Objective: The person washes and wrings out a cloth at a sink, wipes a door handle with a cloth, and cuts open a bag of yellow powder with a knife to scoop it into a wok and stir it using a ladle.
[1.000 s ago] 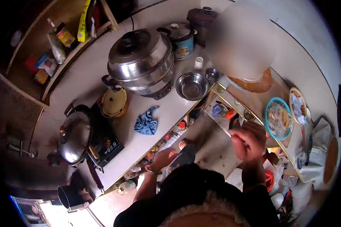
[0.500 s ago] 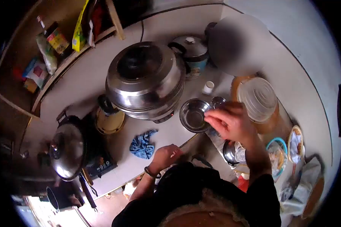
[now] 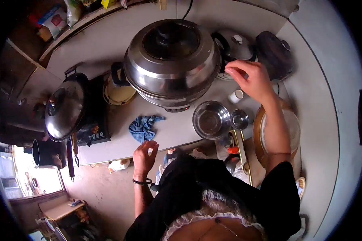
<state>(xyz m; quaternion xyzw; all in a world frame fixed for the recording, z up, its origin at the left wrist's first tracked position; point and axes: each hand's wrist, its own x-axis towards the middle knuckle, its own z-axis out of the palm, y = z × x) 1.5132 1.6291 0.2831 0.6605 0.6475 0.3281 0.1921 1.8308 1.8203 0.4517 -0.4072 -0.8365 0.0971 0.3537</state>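
My right hand (image 3: 251,78) hangs above the counter, just right of the big lidded steel steamer pot (image 3: 169,68). Its fingers are loosely bent, the thumb apart from them, and no object shows in it. My left hand (image 3: 144,158) is at the counter's front edge, below a crumpled blue cloth (image 3: 142,127). Curved fingers and a gap at the thumb show it holding nothing. A shiny steel bowl (image 3: 211,119) and a smaller steel bowl (image 3: 239,119) sit below my right hand, with a small white cup (image 3: 236,96) close by.
A lidded wok (image 3: 66,106) stands on the left by a black cooktop (image 3: 93,134). Behind my right hand are a lidded pot (image 3: 234,42) and a dark lidded appliance (image 3: 274,56). A round clear lid (image 3: 287,128) lies right of my forearm. Packets fill a shelf (image 3: 78,26).
My right hand has moved from over the steel bowl up towards the steamer's right side. My left hand has shifted closer to the blue cloth. The whole view has turned.
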